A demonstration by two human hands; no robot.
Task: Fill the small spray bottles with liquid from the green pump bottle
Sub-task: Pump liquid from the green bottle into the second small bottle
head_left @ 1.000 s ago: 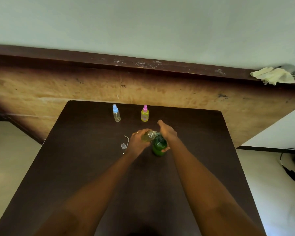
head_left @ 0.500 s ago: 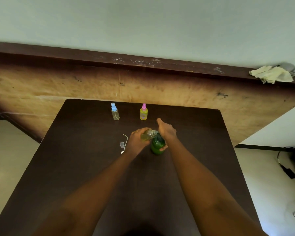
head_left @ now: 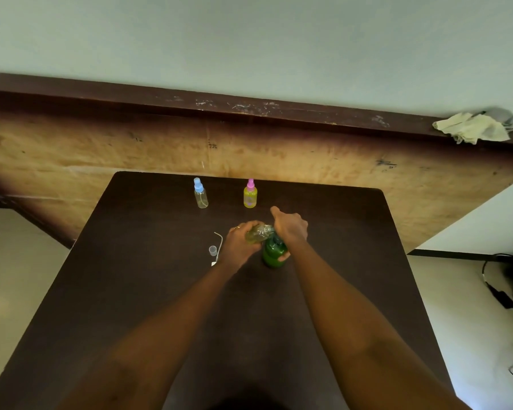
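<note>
Green plastic pump bottle [head_left: 274, 253] stands upright at the middle of the dark brown table [head_left: 148, 285]. My right hand [head_left: 290, 227] is curled over its pump top and grasps it. My left hand [head_left: 239, 244] grips a small clear spray bottle [head_left: 259, 233], tilted, held against the pump top. A loose clear cap [head_left: 212, 250] and a thin dip tube [head_left: 219, 245] lie just left of my left hand. A blue-capped clear bottle [head_left: 200, 194] and a pink-capped yellow bottle [head_left: 250, 194] stand upright near the far edge.

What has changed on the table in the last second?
Nothing visibly changed. The left hand still holds the small clear bottle at the green pump bottle, the right hand still grips that bottle's top, and the blue-capped bottle and pink-capped bottle stand behind.
</note>
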